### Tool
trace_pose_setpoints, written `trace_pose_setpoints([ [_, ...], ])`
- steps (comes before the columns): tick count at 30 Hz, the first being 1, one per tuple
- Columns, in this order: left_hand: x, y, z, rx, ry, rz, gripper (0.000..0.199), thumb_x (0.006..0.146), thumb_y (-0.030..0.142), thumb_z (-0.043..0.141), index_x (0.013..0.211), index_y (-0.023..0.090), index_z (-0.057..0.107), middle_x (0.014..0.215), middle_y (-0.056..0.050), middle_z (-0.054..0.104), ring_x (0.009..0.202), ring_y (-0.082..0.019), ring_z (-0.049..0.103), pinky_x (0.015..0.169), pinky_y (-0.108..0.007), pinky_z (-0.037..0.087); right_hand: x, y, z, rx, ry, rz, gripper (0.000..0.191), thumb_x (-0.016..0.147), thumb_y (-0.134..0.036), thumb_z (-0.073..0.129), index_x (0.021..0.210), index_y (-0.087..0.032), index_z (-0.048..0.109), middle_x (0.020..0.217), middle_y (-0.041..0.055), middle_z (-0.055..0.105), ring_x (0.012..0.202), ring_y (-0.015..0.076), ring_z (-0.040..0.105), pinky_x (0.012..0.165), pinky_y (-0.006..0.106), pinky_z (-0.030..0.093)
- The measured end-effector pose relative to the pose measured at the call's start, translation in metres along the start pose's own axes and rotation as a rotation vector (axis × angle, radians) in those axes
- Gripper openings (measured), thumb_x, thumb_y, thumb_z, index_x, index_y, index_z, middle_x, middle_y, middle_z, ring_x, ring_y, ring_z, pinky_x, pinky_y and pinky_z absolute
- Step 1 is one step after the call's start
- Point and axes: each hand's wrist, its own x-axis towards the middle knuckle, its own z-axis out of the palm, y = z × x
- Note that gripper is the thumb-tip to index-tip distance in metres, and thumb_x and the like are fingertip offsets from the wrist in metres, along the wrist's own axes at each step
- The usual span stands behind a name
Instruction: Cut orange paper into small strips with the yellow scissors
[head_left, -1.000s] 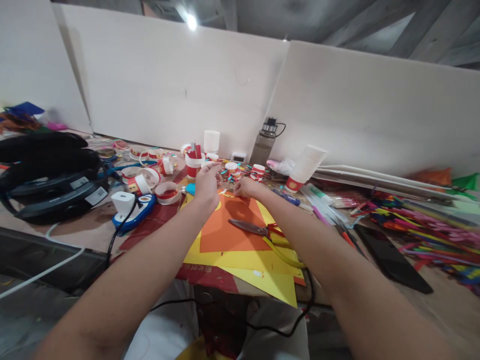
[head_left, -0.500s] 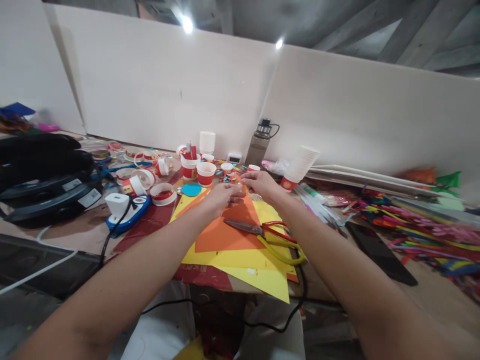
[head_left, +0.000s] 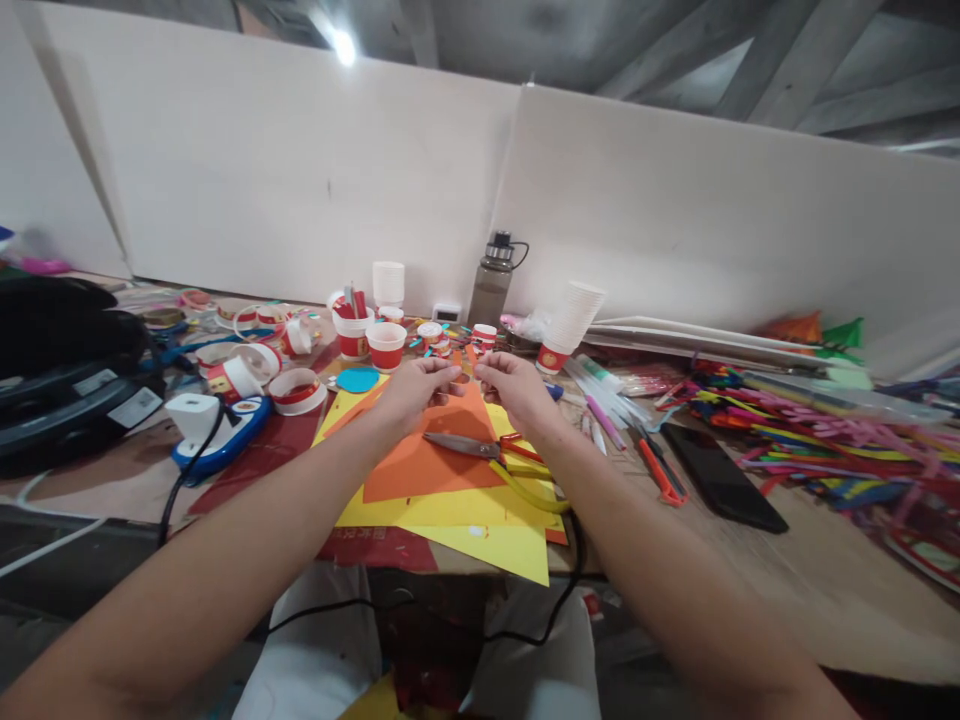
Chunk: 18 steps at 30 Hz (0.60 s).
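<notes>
Over the sheets of coloured paper, my left hand (head_left: 421,392) and my right hand (head_left: 517,388) are close together, thumbs and fingers pinched. A small orange paper piece (head_left: 471,353) shows between the fingertips, held by both hands; its exact shape is hard to make out. Below them lies an orange paper sheet (head_left: 420,476) on top of yellow paper (head_left: 480,545). Scissors (head_left: 465,445) with red and yellow handles rest on the orange sheet, their handles partly behind my right forearm. A blue paper shape (head_left: 358,380) lies left of my left hand.
Paper cups (head_left: 386,346) and cut cup rings (head_left: 298,391) stand at the left. A water bottle (head_left: 491,285) and stacked cups (head_left: 570,325) are behind. To the right lie a red cutter (head_left: 660,472), a phone (head_left: 724,478) and colourful pipe cleaners (head_left: 810,430). A blue power strip (head_left: 247,425) sits left.
The view has turned to the right, so the table's things appear further left. My right hand has come down level with my left, both still pinching at the orange paper piece.
</notes>
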Motion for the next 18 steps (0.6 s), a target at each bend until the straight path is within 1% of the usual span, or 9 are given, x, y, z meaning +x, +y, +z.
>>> trace_pose_setpoints([
  [3,-0.0003,-0.0009,0.0004,-0.027,0.001,0.03,0.023,0.06,0.026,0.08,0.07,0.012,0.064,0.063,-0.001,0.058,0.052,-0.006,0.052,0.047,-0.018,0.037,-0.0036,0.007,0.0022,-0.029,0.018,-0.017,0.02,0.062,-0.03,0.068,0.071,-0.016,0.057,0.061,-0.0045,0.054,0.051,0.0055,0.046,0.047,0.019,0.037],
  [6,-0.0005,-0.0019,0.0004,-0.039,-0.026,0.068,0.025,0.059,0.027,0.081,0.07,0.013,0.064,0.059,0.002,0.053,0.048,-0.004,0.045,0.046,-0.018,0.035,-0.005,0.0087,0.0021,-0.031,0.023,-0.044,0.02,0.063,-0.03,0.068,0.071,-0.017,0.056,0.059,-0.0047,0.054,0.051,0.0062,0.047,0.047,0.019,0.038],
  [11,-0.0007,-0.0044,-0.0005,0.039,-0.041,0.116,0.026,0.059,0.028,0.081,0.07,0.014,0.062,0.061,0.002,0.053,0.049,-0.004,0.043,0.047,-0.02,0.033,-0.0067,0.0061,-0.0005,-0.045,0.031,-0.06,0.017,0.064,-0.028,0.068,0.071,-0.016,0.058,0.06,-0.0035,0.055,0.052,0.0068,0.049,0.048,0.019,0.039],
  [15,0.0002,-0.0075,-0.0005,0.122,-0.056,0.167,0.025,0.06,0.03,0.08,0.07,0.015,0.063,0.063,0.002,0.054,0.05,-0.005,0.043,0.049,-0.021,0.032,-0.0078,0.0058,-0.0007,-0.109,0.022,-0.087,0.012,0.068,-0.026,0.064,0.072,-0.016,0.059,0.061,-0.003,0.056,0.052,0.007,0.049,0.049,0.02,0.039],
  [18,0.0014,-0.0087,-0.0006,0.141,-0.071,0.184,0.024,0.061,0.03,0.08,0.072,0.015,0.064,0.065,0.002,0.055,0.052,-0.005,0.043,0.051,-0.021,0.033,-0.0083,0.0061,-0.0006,-0.142,0.016,-0.117,0.01,0.07,-0.025,0.062,0.073,-0.016,0.06,0.062,-0.0028,0.057,0.052,0.0069,0.049,0.049,0.02,0.04],
])
